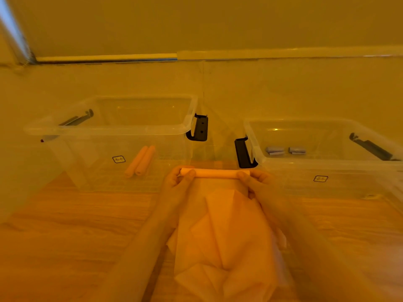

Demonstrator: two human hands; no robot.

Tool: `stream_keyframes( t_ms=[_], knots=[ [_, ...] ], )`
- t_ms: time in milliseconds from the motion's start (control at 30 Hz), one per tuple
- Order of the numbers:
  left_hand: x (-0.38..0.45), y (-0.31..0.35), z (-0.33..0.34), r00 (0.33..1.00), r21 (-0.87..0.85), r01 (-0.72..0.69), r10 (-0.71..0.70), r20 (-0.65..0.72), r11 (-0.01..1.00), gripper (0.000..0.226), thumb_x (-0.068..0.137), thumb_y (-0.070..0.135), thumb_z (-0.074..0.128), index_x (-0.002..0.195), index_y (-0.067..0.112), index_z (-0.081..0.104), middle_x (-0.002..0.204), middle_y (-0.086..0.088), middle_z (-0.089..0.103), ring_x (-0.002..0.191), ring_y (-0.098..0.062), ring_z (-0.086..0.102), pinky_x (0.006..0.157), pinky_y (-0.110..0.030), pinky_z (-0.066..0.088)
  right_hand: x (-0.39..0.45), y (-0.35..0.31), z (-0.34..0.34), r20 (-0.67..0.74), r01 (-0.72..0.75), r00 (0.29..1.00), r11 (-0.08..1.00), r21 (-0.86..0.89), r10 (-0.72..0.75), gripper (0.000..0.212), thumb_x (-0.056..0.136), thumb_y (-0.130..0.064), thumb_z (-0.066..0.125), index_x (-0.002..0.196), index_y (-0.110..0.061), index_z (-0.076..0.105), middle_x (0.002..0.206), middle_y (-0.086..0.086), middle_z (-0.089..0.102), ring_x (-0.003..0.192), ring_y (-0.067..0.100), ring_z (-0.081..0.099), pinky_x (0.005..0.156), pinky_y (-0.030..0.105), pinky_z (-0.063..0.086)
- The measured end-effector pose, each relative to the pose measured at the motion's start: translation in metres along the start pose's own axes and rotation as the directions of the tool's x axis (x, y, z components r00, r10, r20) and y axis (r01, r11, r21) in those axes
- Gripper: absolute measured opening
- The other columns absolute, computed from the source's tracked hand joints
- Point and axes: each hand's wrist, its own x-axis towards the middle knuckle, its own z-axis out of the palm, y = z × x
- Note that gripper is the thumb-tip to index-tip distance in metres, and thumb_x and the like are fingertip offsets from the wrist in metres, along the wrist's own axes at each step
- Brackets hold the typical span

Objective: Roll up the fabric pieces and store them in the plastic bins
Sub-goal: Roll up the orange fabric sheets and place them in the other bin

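A pale orange fabric roll (214,173) lies crosswise at the far end of a fabric sheet, between two clear plastic bins. My left hand (177,182) pinches the roll's left end and my right hand (254,182) pinches its right end. The unrolled part of that sheet runs toward me onto a pile of loose fabric pieces (226,240) between my forearms. The left bin (109,129) holds two orange fabric rolls (140,161). In the right bin (322,164) lie two grey-blue rolls (285,150).
Each bin has black latch handles: one (199,127) on the left bin's right side, one (243,152) on the right bin's left side. The bins stand on a wooden floor (76,225) in front of a wall with a baseboard (109,57).
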Motion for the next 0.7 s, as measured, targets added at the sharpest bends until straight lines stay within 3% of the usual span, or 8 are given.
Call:
stream_keyframes(
  t_ms=[100, 167, 233, 300, 367, 500, 600, 700],
  knots=[
    [0.001, 0.019, -0.002, 0.999, 0.007, 0.041, -0.041, 0.012, 0.999, 0.005, 0.092, 0.036, 0.055, 0.096, 0.035, 0.059, 0.104, -0.002, 0.059, 0.096, -0.025, 0.059, 0.091, -0.055, 0.049, 0.003, -0.018, 0.0, 0.016, 0.027, 1.0, 0.999, -0.021, -0.027, 0.023, 0.09, -0.033, 0.061, 0.106, -0.019, 0.068, 0.091, 0.014, 0.066, 0.078, 0.024, 0.063, 0.071, 0.037, 0.055],
    [0.0, 0.032, -0.003, 0.994, -0.053, 0.107, -0.108, -0.003, 0.993, 0.002, 0.092, 0.035, 0.056, 0.095, 0.036, 0.057, 0.105, 0.002, 0.056, 0.097, -0.021, 0.056, 0.095, -0.05, 0.046, 0.003, -0.032, -0.001, 0.026, 0.032, 0.999, 0.999, -0.031, -0.031, 0.022, 0.09, -0.033, 0.061, 0.106, -0.019, 0.068, 0.103, 0.018, 0.066, 0.095, 0.033, 0.064, 0.087, 0.049, 0.053],
    [0.001, 0.042, -0.002, 0.991, -0.071, 0.13, -0.132, -0.023, 0.989, 0.023, 0.092, 0.034, 0.056, 0.114, 0.028, 0.055, 0.115, 0.001, 0.053, 0.105, -0.021, 0.051, 0.098, -0.046, 0.043, 0.001, -0.045, -0.001, 0.024, 0.042, 0.999, 0.999, -0.034, -0.041, 0.024, 0.09, -0.033, 0.061, 0.108, -0.019, 0.068, 0.105, 0.016, 0.067, 0.101, 0.033, 0.063, 0.09, 0.05, 0.053],
    [-0.001, 0.057, 0.001, 0.993, -0.055, 0.114, -0.116, -0.035, 0.992, 0.042, 0.094, 0.033, 0.055, 0.133, 0.023, 0.046, 0.121, 0.0, 0.049, 0.111, -0.024, 0.049, 0.097, -0.043, 0.043, -0.001, -0.06, -0.002, 0.001, 0.045, 0.999, 0.999, -0.004, -0.045, 0.027, 0.09, -0.031, 0.062, 0.113, -0.018, 0.067, 0.105, 0.01, 0.067, 0.101, 0.029, 0.064, 0.088, 0.045, 0.054],
    [-0.006, 0.073, 0.003, 0.993, -0.072, 0.109, -0.112, -0.035, 0.991, 0.045, 0.094, 0.033, 0.054, 0.136, 0.024, 0.043, 0.123, 0.0, 0.048, 0.116, -0.026, 0.049, 0.093, -0.041, 0.045, -0.002, -0.076, -0.004, -0.01, 0.036, 0.999, 0.996, 0.077, -0.035, 0.029, 0.09, -0.027, 0.062, 0.116, -0.015, 0.065, 0.107, 0.008, 0.067, 0.098, 0.024, 0.064, 0.081, 0.038, 0.056],
    [-0.013, 0.1, 0.004, 1.0, -0.041, -0.013, 0.013, 0.004, 0.999, 0.024, 0.093, 0.034, 0.056, 0.117, 0.034, 0.056, 0.127, -0.003, 0.055, 0.11, -0.027, 0.057, 0.092, -0.052, 0.05, -0.007, -0.106, -0.013, 0.033, 0.059, 0.997, 0.988, 0.141, -0.064, 0.025, 0.092, -0.02, 0.06, 0.116, -0.018, 0.063, 0.113, 0.009, 0.064, 0.102, 0.023, 0.061, 0.082, 0.037, 0.053],
    [-0.017, 0.119, 0.006, 0.997, -0.003, -0.068, 0.069, 0.025, 0.998, 0.017, 0.094, 0.034, 0.053, 0.11, 0.035, 0.058, 0.12, -0.004, 0.059, 0.103, -0.026, 0.061, 0.087, -0.052, 0.053, -0.015, -0.123, -0.022, 0.073, 0.114, 0.989, 0.979, 0.172, -0.128, 0.015, 0.094, -0.014, 0.056, 0.104, -0.022, 0.065, 0.102, 0.007, 0.065, 0.087, 0.018, 0.062, 0.067, 0.032, 0.053],
    [-0.021, 0.133, 0.01, 0.995, 0.017, -0.096, 0.096, 0.017, 0.995, 0.012, 0.097, 0.033, 0.049, 0.102, 0.032, 0.06, 0.116, -0.003, 0.058, 0.103, -0.026, 0.059, 0.091, -0.05, 0.052, -0.021, -0.13, -0.028, 0.103, 0.128, 0.983, 0.973, 0.194, -0.15, 0.019, 0.094, -0.009, 0.054, 0.104, -0.022, 0.064, 0.102, 0.007, 0.063, 0.086, 0.019, 0.062, 0.062, 0.029, 0.054]
  ],
)
